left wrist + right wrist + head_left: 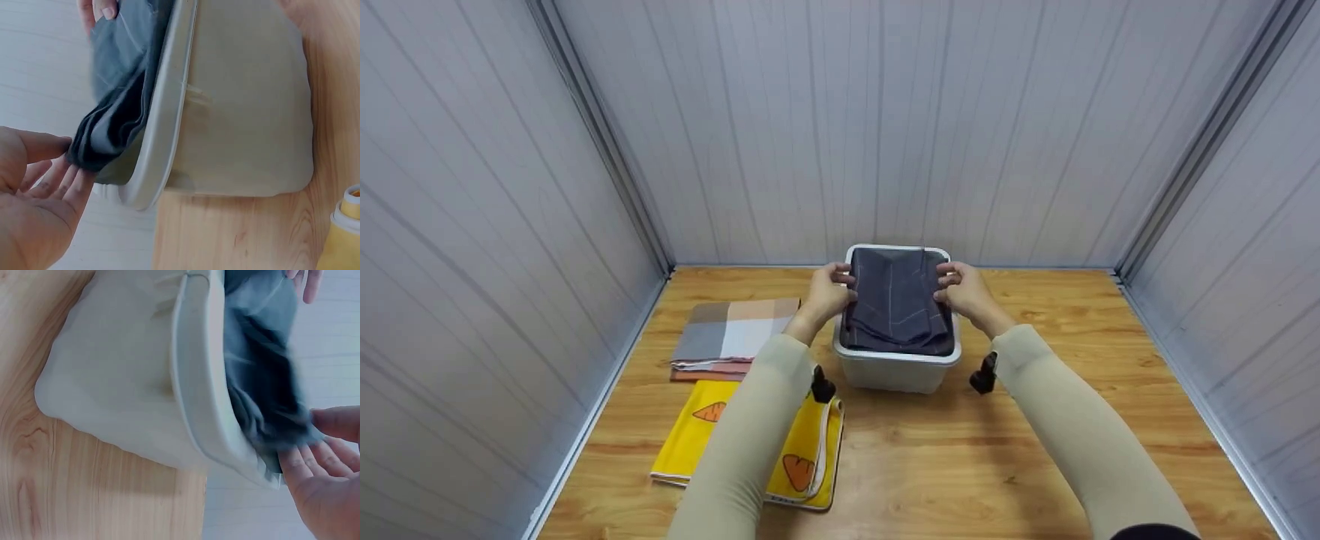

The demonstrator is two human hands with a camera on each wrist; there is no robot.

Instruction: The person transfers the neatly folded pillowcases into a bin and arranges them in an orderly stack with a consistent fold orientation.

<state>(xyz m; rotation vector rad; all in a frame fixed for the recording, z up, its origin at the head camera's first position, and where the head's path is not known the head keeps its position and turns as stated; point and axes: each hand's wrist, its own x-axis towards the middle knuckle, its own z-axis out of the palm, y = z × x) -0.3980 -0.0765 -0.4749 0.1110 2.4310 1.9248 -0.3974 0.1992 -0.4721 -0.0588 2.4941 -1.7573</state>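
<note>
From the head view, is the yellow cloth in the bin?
No, the yellow cloth lies on the wooden surface, in front and to the left of the bin holding the dark cloth.

Left arm (746, 442), right arm (1080, 424) outstretched; left fingers (80, 188), right fingers (295, 464) pinching.

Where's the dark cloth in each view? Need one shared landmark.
Head: dark cloth just right of and below centre, between both hands.
Left wrist: upper left, its near end pinched by the left hand.
Right wrist: upper right, blurred, pinched by the right hand.
Shared landmark: pale bin rim.
</note>
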